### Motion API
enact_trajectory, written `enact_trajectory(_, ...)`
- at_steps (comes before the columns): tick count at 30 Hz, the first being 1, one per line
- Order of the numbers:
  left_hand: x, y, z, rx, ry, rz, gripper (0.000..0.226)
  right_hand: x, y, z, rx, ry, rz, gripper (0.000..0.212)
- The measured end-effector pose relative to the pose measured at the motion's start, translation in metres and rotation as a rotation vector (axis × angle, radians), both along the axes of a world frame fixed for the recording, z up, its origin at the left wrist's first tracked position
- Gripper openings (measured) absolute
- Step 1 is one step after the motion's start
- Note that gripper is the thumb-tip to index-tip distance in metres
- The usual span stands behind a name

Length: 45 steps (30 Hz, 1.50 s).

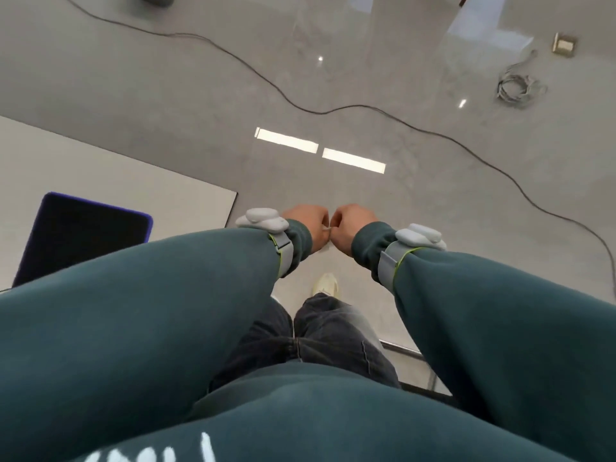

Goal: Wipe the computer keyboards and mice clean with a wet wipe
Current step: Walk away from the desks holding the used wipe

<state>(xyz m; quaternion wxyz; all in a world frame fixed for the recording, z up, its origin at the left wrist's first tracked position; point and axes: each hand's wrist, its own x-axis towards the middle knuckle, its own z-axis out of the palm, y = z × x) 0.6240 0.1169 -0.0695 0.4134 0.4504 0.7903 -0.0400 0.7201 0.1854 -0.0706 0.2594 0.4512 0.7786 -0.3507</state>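
My left hand [308, 228] and my right hand [350, 226] are held together in front of me over the floor, both with fingers curled. Between them they pinch a small white thing, the wet wipe [327, 229], of which only a sliver shows. No keyboard or mouse is in view. A black mouse pad [83, 235] with a purple edge lies on the white table [100, 175] at the left.
A long dark cable [366, 106] snakes across the glossy grey floor. A coiled grey cable [516, 86] and a brass floor socket [564, 45] lie at the far right. My legs and a pale shoe [326, 285] are below the hands.
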Motion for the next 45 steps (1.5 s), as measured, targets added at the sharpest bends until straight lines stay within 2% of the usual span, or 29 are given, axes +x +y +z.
enact_trajectory(7, -0.06, 0.088, -0.014, -0.011, -0.017, 0.063, 0.024, -0.064, 0.091, -0.004, 0.011, -0.009, 0.058, 0.015)
enact_trajectory(15, -0.17, 0.191, -0.024, -0.001, -0.139, 0.341, 0.024, -0.193, 0.211, 0.001, 0.076, -0.108, 0.374, 0.021)
enact_trajectory(19, -0.233, 0.242, -0.007, 0.03, -0.149, 0.495, 0.019, -0.263, 0.271, 0.011, 0.107, -0.137, 0.391, 0.022)
enact_trajectory(24, -0.297, 0.298, 0.0, 0.07, -0.137, 0.593, 0.018, -0.328, 0.329, 0.021, 0.099, -0.101, 0.46, 0.024)
enact_trajectory(25, -0.327, 0.325, 0.007, 0.062, -0.13, 0.642, 0.017, -0.363, 0.359, 0.027, 0.111, -0.098, 0.522, 0.024)
enact_trajectory(30, -0.38, 0.383, 0.007, 0.068, -0.104, 0.629, 0.021, -0.42, 0.418, 0.023, 0.11, -0.052, 0.693, 0.025)
enact_trajectory(34, -0.44, 0.444, 0.011, 0.046, -0.071, 0.751, 0.019, -0.492, 0.485, 0.024, 0.082, -0.012, 0.792, 0.027)
enact_trajectory(37, -0.47, 0.472, 0.008, 0.019, -0.067, 0.81, 0.022, -0.533, 0.512, 0.018, 0.052, -0.02, 0.83, 0.025)
enact_trajectory(41, -0.511, 0.486, 0.001, 0.032, -0.105, 0.986, 0.006, -0.581, 0.537, 0.01, 0.005, -0.019, 0.795, 0.023)
enact_trajectory(45, -0.586, 0.489, -0.009, 0.072, -0.134, 1.098, 0.012, -0.661, 0.542, 0.004, 0.009, -0.044, 0.863, 0.023)
